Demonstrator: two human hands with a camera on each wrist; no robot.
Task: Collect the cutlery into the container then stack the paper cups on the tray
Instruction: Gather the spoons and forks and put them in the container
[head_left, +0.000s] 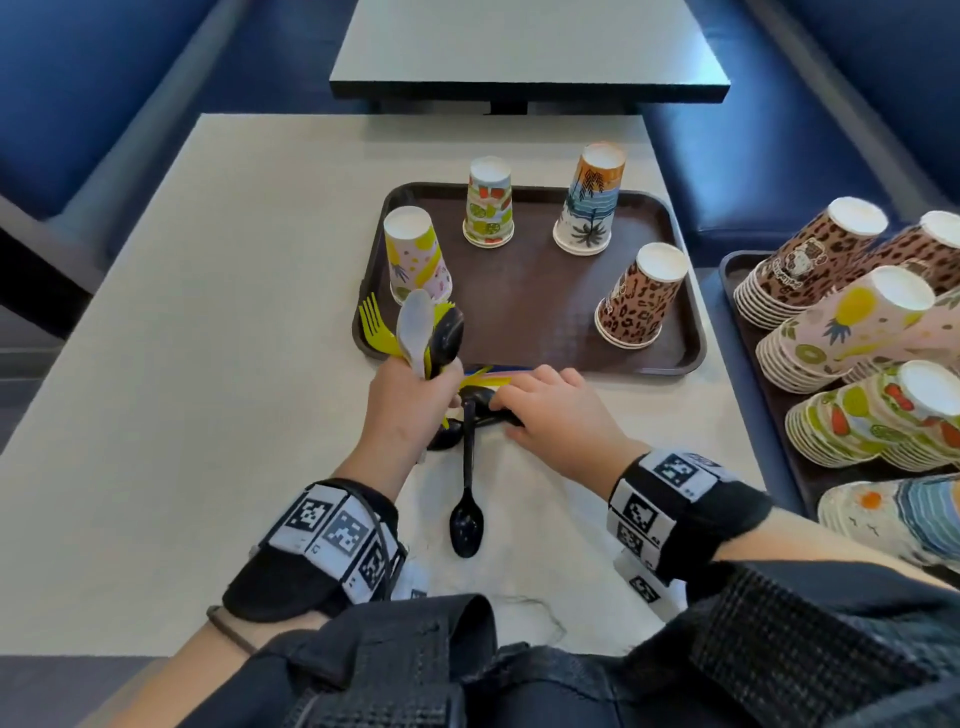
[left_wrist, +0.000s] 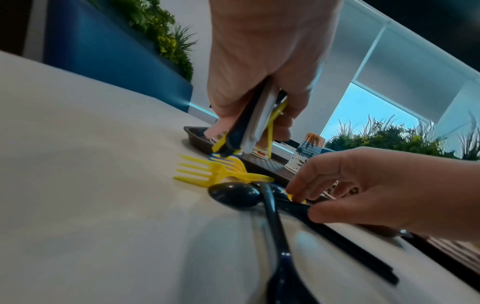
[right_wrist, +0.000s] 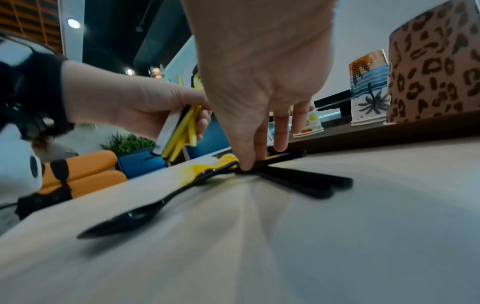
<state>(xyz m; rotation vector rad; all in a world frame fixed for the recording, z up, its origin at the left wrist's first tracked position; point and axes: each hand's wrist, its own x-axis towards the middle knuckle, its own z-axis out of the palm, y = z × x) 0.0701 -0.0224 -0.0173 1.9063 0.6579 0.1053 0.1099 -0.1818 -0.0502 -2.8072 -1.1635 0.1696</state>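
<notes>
Gripping cutlery bundle (head_left: 426, 332) upright: left hand (head_left: 410, 400); right hand (head_left: 550, 410) fingertips pinch black spoon (head_left: 467, 483) on table (head_left: 208, 312).

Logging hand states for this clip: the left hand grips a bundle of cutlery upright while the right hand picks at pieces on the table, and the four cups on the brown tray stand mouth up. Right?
Not quite. The four cups on the brown tray stand mouth down, bases up, as the head view shows. The rest holds: the left hand grips the cutlery bundle upright, and the right hand picks at pieces on the table.
</notes>
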